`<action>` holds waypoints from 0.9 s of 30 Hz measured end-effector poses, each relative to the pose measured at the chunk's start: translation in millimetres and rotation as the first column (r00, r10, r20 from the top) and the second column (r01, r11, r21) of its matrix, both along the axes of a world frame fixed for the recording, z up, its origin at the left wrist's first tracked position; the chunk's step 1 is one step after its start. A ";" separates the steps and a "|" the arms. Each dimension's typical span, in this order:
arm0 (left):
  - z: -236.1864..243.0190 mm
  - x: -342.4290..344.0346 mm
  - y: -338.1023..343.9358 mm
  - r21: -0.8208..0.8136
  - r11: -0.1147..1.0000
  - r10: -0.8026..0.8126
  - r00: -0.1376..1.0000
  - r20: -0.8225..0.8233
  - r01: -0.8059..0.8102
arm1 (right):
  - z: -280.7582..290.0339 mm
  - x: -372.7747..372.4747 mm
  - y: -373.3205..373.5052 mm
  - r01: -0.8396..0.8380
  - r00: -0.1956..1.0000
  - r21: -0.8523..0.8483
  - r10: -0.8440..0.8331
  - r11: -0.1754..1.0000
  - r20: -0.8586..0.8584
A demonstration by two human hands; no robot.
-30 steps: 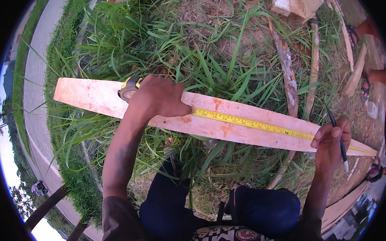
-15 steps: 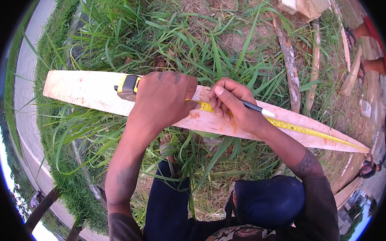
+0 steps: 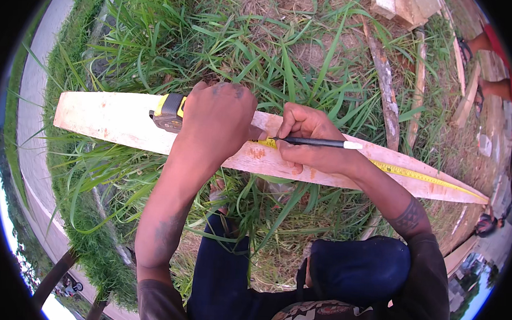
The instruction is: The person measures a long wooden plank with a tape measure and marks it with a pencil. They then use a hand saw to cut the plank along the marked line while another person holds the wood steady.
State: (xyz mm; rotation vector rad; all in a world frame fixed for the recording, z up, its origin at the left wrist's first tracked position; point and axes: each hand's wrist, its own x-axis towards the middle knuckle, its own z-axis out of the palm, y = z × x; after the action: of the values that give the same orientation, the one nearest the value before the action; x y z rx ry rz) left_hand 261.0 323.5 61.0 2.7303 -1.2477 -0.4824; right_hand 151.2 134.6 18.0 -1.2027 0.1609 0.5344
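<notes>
A long pale wooden board (image 3: 113,118) lies across in front of me. My left hand (image 3: 218,122) is closed on a yellow and black tape measure (image 3: 168,113), its thumb at the blade. The yellow tape blade (image 3: 416,174) runs along the board to its narrow-looking right end, partly covered by my hands. My right hand (image 3: 313,136) rests over the board, fingers closed round a thin black pen with a white end (image 3: 318,142). The pen lies nearly level, its tip at the tape's edge between my two hands.
Tall grass (image 3: 226,46) surrounds the board. Loose planks (image 3: 383,80) and a timber block (image 3: 405,8) lie at the upper right. Another person's legs (image 3: 492,87) show at the right rim. A paved strip (image 3: 41,104) curves along the left.
My right hand has turned the pen from a backward slant to nearly level, bringing its tip to the tape. My left hand and the tape case have shifted slightly.
</notes>
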 end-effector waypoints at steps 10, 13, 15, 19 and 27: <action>5.9 27.5 -17.9 0.231 0.968 -0.040 0.970 -0.239 0.097 | -12.0 0.7 -0.9 -0.002 0.979 -0.165 0.035 0.986 0.202; 10.8 37.6 -26.3 0.337 0.933 0.001 0.934 -0.358 0.128 | -8.9 2.2 -1.3 -0.018 0.983 -0.189 0.052 0.982 0.176; 15.0 40.0 -28.6 0.326 0.937 0.002 0.929 -0.371 0.128 | -13.2 1.9 -0.9 -0.012 0.974 -0.131 0.041 0.991 0.222; 5.1 38.5 -25.1 0.297 0.948 -0.010 0.941 -0.337 0.116 | -13.1 2.7 0.2 0.011 0.973 -0.127 0.018 0.992 0.228; 10.8 38.3 -31.1 0.362 0.920 -0.014 0.935 -0.353 0.150 | -14.2 3.7 -1.7 0.007 0.974 -0.099 0.015 0.995 0.227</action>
State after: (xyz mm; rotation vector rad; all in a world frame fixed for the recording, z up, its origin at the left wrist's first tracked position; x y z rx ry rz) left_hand 299.3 292.4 71.9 2.7134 -1.2871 -1.2807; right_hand 154.9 132.9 3.9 -1.3517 -0.0113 0.3917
